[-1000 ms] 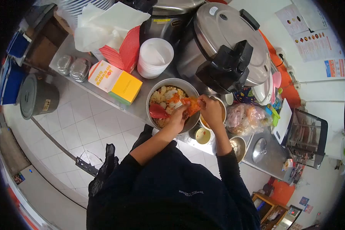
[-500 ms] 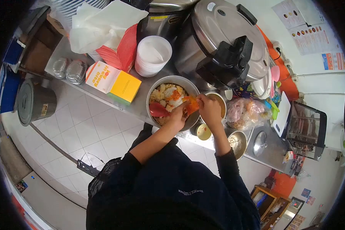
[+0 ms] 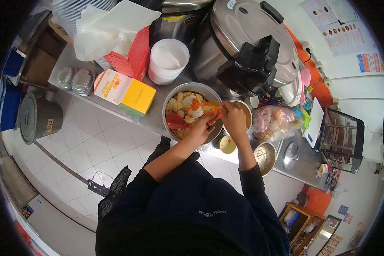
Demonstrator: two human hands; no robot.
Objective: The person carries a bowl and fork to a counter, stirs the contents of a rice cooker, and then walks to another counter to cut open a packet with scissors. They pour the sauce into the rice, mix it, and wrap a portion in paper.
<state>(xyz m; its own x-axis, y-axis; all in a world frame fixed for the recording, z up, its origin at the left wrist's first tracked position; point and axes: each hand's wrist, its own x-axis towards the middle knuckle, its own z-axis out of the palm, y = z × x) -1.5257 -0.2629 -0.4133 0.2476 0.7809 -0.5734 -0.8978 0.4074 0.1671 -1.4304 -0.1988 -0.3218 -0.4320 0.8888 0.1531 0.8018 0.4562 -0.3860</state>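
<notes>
A small clear plastic bag (image 3: 212,109) smeared with orange paste is tilted over a metal bowl (image 3: 210,91). My left hand (image 3: 203,125) is closed around the bag's lower side at the bowl's near right. My right hand (image 3: 232,114) pinches its right end above the bowl's rim. In the bowl lie pale yellowish crumbly food (image 3: 173,104), a white heap and orange paste (image 3: 195,105) on top. A red scoop or spoon (image 3: 176,121) rests in the food at the left.
Right of the bowl stand another metal bowl (image 3: 248,113), a yellowish cup (image 3: 227,145), a filled plastic bag (image 3: 275,121) and a silver bowl (image 3: 264,158). Behind are white tubs (image 3: 168,64) and a large rice cooker (image 3: 247,25). A yellow carton (image 3: 137,97) is at the left.
The bag has stretched out further left over the bowl, and more orange paste lies on the food. My hands stay close to the same place. The view has shifted slightly.
</notes>
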